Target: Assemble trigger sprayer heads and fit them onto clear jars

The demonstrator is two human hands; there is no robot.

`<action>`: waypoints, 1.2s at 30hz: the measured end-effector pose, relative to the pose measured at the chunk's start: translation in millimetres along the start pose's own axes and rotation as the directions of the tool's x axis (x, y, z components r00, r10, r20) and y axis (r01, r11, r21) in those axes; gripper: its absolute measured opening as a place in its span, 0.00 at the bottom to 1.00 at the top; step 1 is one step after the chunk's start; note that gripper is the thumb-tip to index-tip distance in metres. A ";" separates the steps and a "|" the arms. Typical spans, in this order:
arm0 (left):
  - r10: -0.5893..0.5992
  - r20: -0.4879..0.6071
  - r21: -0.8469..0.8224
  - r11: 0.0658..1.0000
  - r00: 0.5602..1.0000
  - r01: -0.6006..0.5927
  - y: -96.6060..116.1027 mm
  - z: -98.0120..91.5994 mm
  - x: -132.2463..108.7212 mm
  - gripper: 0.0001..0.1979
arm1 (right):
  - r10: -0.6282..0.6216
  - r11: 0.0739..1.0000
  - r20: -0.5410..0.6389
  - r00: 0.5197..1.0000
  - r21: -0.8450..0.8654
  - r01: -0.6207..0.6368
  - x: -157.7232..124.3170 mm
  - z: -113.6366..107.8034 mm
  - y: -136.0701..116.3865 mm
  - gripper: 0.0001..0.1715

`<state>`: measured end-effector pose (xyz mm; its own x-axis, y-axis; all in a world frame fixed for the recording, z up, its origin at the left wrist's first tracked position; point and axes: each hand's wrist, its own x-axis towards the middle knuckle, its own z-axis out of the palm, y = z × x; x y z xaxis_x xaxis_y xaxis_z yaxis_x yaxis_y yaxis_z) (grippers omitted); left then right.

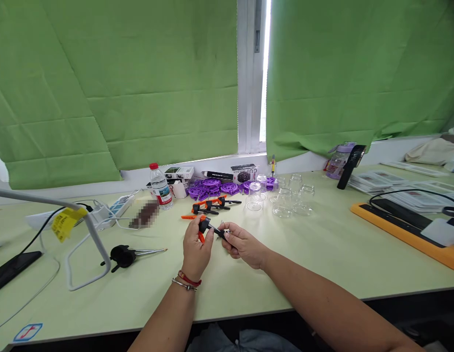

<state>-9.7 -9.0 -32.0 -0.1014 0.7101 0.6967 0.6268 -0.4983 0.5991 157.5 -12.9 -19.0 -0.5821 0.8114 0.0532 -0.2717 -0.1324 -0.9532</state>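
Note:
My left hand [195,249] is closed around a small black and orange bar clamp [205,227], held a little above the pale green table [322,254]. My right hand [239,243] pinches the other end of the same clamp, at its thin metal bar. Just behind my hands lie several more black and orange clamps [211,205]. A red cord and a metal bangle circle my left wrist.
Purple plastic discs [212,187], clear glass jars [285,198] and a water bottle [160,187] stand at the back. A black clamp with a metal rod [126,255], cables and a power strip [117,208] lie at left. An orange tray [414,234] sits at right.

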 end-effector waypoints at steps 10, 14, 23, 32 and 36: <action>-0.092 0.044 -0.086 0.992 0.995 0.096 4.0 -2.1 -0.9 0.17 | -0.008 1.000 0.038 0.999 -0.025 0.009 -0.5 -0.4 2.8 0.20; -0.075 0.039 -0.088 0.993 0.996 0.078 4.4 -1.3 -0.9 0.17 | -0.018 1.000 0.033 0.999 -0.019 0.019 0.0 -0.7 1.8 0.20; -0.036 0.015 -0.014 0.999 0.999 0.037 7.4 0.5 -3.3 0.18 | -0.032 0.999 0.014 0.999 -0.030 0.032 0.4 -1.4 2.7 0.21; -0.094 0.017 0.073 0.993 0.995 0.093 11.9 1.0 -2.7 0.16 | 0.001 1.000 0.038 0.999 0.004 -0.001 -1.8 0.0 5.4 0.21; -0.082 0.025 0.069 0.994 0.996 0.080 13.7 0.9 -3.0 0.17 | -0.022 0.998 -0.012 1.000 0.060 0.023 -2.4 3.1 6.7 0.21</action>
<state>-0.1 -17.5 -26.2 -0.1331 0.7612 0.6348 0.6686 -0.4038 0.6244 154.7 -17.4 -24.5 -0.5668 0.8208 0.0711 -0.3306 -0.1475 -0.9322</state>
